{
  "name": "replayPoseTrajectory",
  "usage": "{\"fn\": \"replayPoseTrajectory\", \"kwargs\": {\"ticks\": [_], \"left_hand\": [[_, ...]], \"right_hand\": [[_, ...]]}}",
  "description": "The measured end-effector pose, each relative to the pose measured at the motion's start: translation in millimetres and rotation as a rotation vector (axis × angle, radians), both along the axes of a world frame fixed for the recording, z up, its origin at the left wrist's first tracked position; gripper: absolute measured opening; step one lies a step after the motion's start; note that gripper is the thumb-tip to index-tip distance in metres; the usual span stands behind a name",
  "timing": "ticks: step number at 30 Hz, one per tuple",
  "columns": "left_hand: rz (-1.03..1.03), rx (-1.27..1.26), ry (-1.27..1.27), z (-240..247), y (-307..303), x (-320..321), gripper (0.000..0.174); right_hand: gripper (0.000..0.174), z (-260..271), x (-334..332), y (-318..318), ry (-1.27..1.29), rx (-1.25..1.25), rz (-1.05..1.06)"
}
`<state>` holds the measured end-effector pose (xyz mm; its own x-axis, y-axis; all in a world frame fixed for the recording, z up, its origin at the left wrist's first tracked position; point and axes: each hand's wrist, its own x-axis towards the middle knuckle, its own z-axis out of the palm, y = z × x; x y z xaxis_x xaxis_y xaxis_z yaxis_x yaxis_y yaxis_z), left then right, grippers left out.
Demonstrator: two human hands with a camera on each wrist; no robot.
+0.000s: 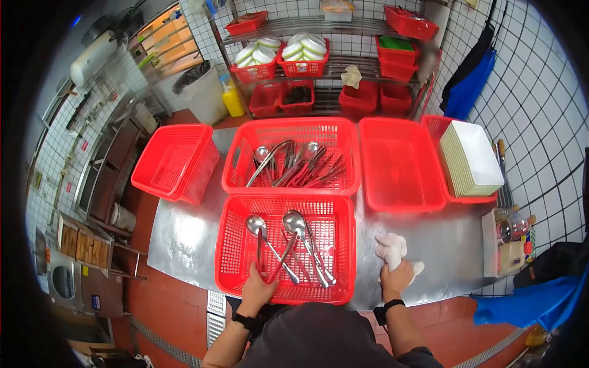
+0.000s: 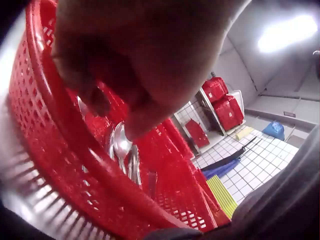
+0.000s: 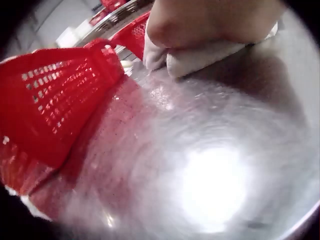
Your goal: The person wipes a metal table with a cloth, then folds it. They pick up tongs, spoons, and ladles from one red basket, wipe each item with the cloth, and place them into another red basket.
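Observation:
My left hand [image 1: 259, 288] reaches over the near rim of the front red basket [image 1: 224, 245]. Its fingers grip the near end of what looks like metal tongs [image 1: 282, 260], whose two arms spread in a V and mirror the red plastic. Beside them in that basket lie large serving spoons [image 1: 294, 222], one with a round bowl [image 1: 255, 224]. In the left wrist view the hand [image 2: 135, 65] covers most of what it grips. My right hand [image 1: 397, 277] holds a crumpled white cloth [image 1: 391, 246] against the steel table, right of the basket.
Behind the front basket stands a larger red basket [image 1: 291, 130] full of utensils. Stacked red baskets [image 1: 167, 161] stand left, an open red tub [image 1: 402, 159] right. Pale stacked trays [image 1: 472, 153] and a condiment caddy [image 1: 491, 245] line the right side of the table [image 1: 184, 239].

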<state>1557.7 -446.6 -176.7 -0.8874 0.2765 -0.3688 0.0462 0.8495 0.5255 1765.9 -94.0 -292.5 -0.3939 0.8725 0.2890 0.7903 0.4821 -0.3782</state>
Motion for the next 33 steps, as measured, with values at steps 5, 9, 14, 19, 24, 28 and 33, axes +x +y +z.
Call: {"fn": "replayPoseTrajectory", "kwargs": {"ticks": [5, 9, 14, 19, 24, 28, 33], "left_hand": [[-0.069, -0.148, 0.018, -1.3, 15.6, -0.6, 0.094], [-0.079, -0.193, -0.019, 3.0, 19.2, -2.0, 0.092], [-0.083, -0.183, 0.066, 6.9, 25.9, -0.7, 0.084], [-0.096, -0.065, 0.210, 6.9, 22.9, 1.4, 0.062], [-0.051, -0.151, 0.083, 8.3, 22.0, 2.5, 0.046], [-0.054, 0.038, 0.142, -37.3, 5.8, -11.2, 0.044], [0.202, 0.568, -0.179, -7.2, 33.5, -1.5, 0.034]], "right_hand": [[0.038, -2.4, -1.9, -1.0, 0.002, 0.069, 0.007], [0.039, -3.5, -0.7, -2.5, -0.010, 0.057, -0.015], [0.032, 10.7, -7.7, -3.3, 0.031, 0.036, -0.018], [0.036, 11.6, -7.6, -2.2, 0.006, 0.052, -0.011], [0.034, 14.3, -7.0, -3.3, 0.005, 0.033, 0.002], [0.033, 18.7, -9.7, -2.1, 0.041, 0.068, 0.002], [0.033, 21.8, -11.4, -5.7, 0.058, 0.045, 0.002]]}}
